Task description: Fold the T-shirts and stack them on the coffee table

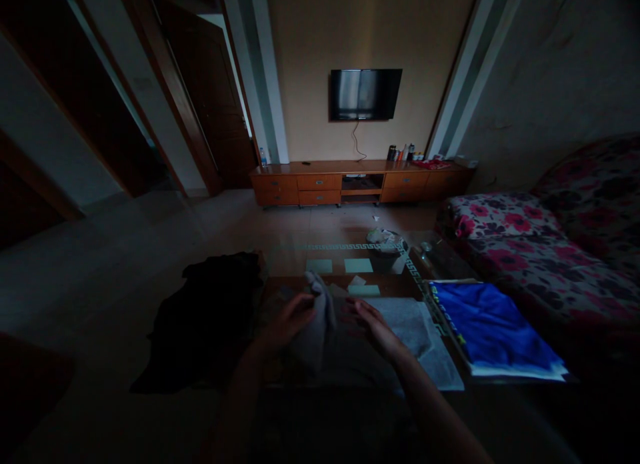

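Note:
A grey cloth (323, 317), with its upper end bunched and standing up, rises over the glass-topped table in front of me. My left hand (293, 317) is closed on its left side. Just right of the cloth, my right hand (373, 324) has its fingers apart; in this dim light no held thing shows in it. Beneath and beyond the right hand lies a whitish, translucent sheet or bag (415, 324). A heap of black cloth (205, 317) is at the table's left side. Blue folded fabric (490, 321) lies on the right, with a white layer below it.
The glass table has a key-pattern border (345, 247) and a crumpled plastic bag (387, 241) near its far edge. A floral sofa (525, 244) stands on the right. Across the floor are a low wooden cabinet (320, 183) and a wall-mounted television (366, 94).

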Available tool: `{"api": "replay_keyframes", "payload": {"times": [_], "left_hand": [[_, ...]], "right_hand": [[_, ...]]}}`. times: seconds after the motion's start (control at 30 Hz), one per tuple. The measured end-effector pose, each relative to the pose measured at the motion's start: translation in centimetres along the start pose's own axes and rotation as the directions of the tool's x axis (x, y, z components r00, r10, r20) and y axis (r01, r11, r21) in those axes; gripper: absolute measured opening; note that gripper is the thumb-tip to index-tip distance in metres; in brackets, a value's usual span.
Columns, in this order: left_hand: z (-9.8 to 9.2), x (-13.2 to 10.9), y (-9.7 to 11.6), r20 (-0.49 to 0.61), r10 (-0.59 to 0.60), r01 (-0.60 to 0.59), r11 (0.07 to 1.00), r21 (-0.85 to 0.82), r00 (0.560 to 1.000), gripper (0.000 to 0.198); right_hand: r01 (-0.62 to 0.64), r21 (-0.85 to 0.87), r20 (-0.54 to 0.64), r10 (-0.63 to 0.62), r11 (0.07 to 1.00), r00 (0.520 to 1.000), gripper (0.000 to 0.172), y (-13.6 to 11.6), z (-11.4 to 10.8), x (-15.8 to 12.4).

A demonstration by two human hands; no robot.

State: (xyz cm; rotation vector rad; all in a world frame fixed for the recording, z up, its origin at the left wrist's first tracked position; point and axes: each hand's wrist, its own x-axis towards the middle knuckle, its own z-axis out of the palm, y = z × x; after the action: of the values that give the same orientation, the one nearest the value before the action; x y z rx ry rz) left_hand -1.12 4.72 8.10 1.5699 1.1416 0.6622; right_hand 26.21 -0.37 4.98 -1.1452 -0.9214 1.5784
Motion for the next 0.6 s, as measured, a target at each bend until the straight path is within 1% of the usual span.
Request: {"api": "replay_keyframes", "payload": {"times": [0.03,0.07,0.1,0.13,0.17,0.23,0.3,0.37,0.4,0.47,0.6], "left_hand": [[0.6,-0.4,0.9,0.088,0.033,-0.018,0.985,-0.17,0.996,0.053],[1.2,-0.8,1.6,0.141,0.057,-0.01,0.951,-0.31,0.988,0.053],[1.6,-1.0,1.9,0.151,0.052,0.014,0.914,-0.405,0.987,0.054],[1.9,-1.0,2.0,0.121,0.017,0.041,0.888,-0.458,0.992,0.053],[2.2,-1.0,1.8,0.074,-0.034,0.065,0.877,-0.475,0.997,0.053],[2.4,-0.7,0.9,-0.019,-0.142,0.119,0.888,-0.445,0.99,0.052],[2.3,-0.3,0.0,-0.065,-0.211,0.169,0.902,-0.397,0.975,0.053],[2.2,0.0,-0.5,-0.069,-0.235,0.194,0.909,-0.37,0.97,0.054],[2.1,0.0,-0.7,-0.067,-0.234,0.195,0.911,-0.362,0.97,0.055],[2.0,0.1,-0.8,-0.062,-0.228,0.194,0.919,-0.343,0.972,0.057],[2.1,0.2,-1.2,-0.043,-0.228,0.207,0.938,-0.279,0.973,0.058]], "right_hand": [[-0.063,0.069,0.047,0.06,0.996,0.997,0.073,-0.4,-0.2,-0.6],[-0.122,0.111,0.075,0.114,0.986,0.991,0.074,-0.7,-0.5,-1.0],[-0.159,0.118,0.069,0.151,0.98,0.986,0.075,-0.9,-1.0,-1.4],[-0.164,0.094,0.028,0.162,0.982,0.986,0.075,-0.8,-1.6,-1.6],[-0.143,0.045,-0.034,0.145,0.989,0.989,0.075,-0.7,-2.2,-1.7],[-0.046,-0.087,-0.124,0.035,0.995,0.992,0.074,-0.3,-3.5,-1.7],[0.041,-0.181,-0.11,-0.062,0.983,0.992,0.068,0.1,-4.5,-1.4],[0.084,-0.208,-0.076,-0.101,0.975,0.992,0.06,0.1,-5.1,-1.3],[0.088,-0.203,-0.076,-0.106,0.975,0.991,0.057,-0.1,-5.2,-1.3],[0.064,-0.168,-0.12,-0.085,0.984,0.989,0.053,-0.9,-5.3,-1.7],[-0.02,-0.04,-0.235,0.01,0.999,0.972,0.051,-3.1,-5.6,-3.1]]}}
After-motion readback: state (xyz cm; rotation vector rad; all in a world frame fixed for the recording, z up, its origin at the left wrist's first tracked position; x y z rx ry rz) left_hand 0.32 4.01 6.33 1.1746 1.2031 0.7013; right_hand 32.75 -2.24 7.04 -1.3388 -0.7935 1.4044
